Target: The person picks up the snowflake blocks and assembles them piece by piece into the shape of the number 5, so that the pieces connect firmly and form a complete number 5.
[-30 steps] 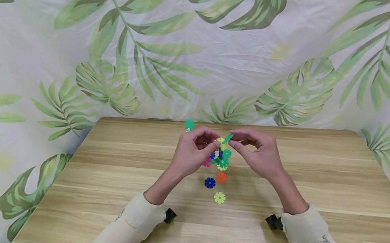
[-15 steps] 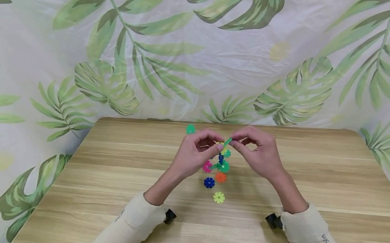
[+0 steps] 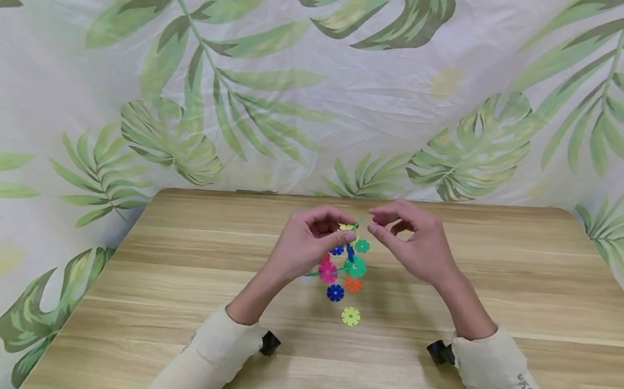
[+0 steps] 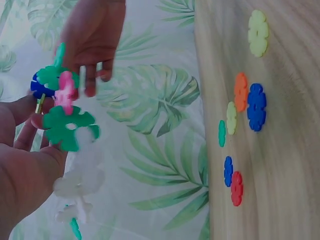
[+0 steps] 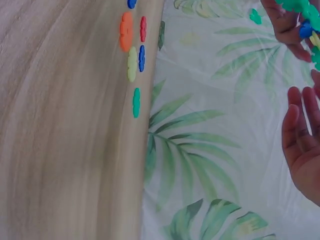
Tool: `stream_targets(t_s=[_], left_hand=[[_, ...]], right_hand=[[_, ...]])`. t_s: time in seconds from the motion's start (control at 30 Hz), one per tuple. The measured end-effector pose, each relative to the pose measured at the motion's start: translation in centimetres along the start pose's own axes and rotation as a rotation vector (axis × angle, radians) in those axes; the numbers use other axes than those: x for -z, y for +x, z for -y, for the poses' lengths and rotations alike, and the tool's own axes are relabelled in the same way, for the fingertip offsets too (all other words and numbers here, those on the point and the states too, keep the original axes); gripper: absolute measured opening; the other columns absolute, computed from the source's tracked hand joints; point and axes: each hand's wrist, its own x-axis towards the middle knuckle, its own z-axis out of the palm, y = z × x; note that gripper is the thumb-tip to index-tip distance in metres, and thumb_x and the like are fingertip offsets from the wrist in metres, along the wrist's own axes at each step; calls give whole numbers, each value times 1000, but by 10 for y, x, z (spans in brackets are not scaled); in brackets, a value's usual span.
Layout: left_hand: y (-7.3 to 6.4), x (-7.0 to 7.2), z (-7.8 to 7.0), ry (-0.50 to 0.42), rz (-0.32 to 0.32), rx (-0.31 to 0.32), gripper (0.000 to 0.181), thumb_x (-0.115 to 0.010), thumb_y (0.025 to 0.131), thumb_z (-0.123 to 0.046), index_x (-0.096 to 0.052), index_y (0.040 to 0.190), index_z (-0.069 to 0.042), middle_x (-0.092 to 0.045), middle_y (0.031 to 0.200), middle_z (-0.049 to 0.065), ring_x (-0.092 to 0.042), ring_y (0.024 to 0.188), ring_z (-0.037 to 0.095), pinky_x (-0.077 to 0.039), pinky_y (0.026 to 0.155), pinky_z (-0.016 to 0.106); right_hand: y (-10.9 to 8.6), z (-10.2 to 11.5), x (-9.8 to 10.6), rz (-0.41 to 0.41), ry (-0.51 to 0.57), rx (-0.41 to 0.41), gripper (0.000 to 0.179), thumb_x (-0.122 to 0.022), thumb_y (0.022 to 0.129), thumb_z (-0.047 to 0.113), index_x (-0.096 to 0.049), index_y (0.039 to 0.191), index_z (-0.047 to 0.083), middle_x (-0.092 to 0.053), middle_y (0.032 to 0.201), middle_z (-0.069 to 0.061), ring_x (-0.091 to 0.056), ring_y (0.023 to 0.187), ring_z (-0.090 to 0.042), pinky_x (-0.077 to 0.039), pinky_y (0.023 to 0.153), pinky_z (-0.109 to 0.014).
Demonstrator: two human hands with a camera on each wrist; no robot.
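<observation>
My left hand (image 3: 298,240) pinches a linked chain of notched plastic discs above the table. A green disc (image 3: 356,266) and a pink disc (image 3: 329,270) in it hang below the fingers in the head view. The left wrist view shows the chain's large green disc (image 4: 67,127), a dark blue disc (image 4: 40,86) by the fingertips, and blurred white discs (image 4: 80,185) lower down. Just right of the chain's top, my right hand (image 3: 418,244) has its thumb and fingers bent and slightly apart. A narrow gap separates them from the green piece there; nothing shows between them.
Loose discs lie on the wooden table (image 3: 191,308) beneath the hands: yellow-green (image 3: 351,316), dark blue (image 3: 335,293), orange (image 3: 354,284), small green (image 4: 222,133) and red (image 4: 237,188), among others. A leaf-patterned cloth (image 3: 377,119) hangs behind the table.
My right fingers have come away from the green disc at the chain's top. The chain has turned in my left hand, its pink disc swinging lower and its far green end dropping from behind the hand.
</observation>
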Motion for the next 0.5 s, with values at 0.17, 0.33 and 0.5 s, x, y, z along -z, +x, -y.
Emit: stream_targets(t_s=[0.17, 0.33, 0.5], left_hand=[[1, 4, -1, 0, -5, 1, 16, -78, 97, -4, -77, 112, -1, -76, 98, 18, -65, 72, 10, -52, 61, 22], [2, 7, -3, -3, -15, 24, 16, -79, 96, -3, -77, 112, -2, -77, 100, 16, -59, 68, 11, -49, 60, 20], [3, 12, -3, 6, -30, 27, 17, -80, 95, -2, -76, 111, -1, -77, 100, 13, -61, 73, 11, -49, 62, 19]], right_hand=[[0, -12, 0, 179, -74, -139, 19, -80, 97, 9, -80, 115, 10, -80, 105, -6, -74, 93, -16, -62, 76, -28], [2, -27, -9, 440, -133, -135, 22, -79, 94, 6, -80, 115, 10, -81, 106, -2, -74, 97, -18, -64, 78, -33], [-1, -40, -19, 626, -155, -111, 16, -81, 91, 4, -77, 103, 14, -79, 102, 2, -72, 92, -17, -64, 79, -35]])
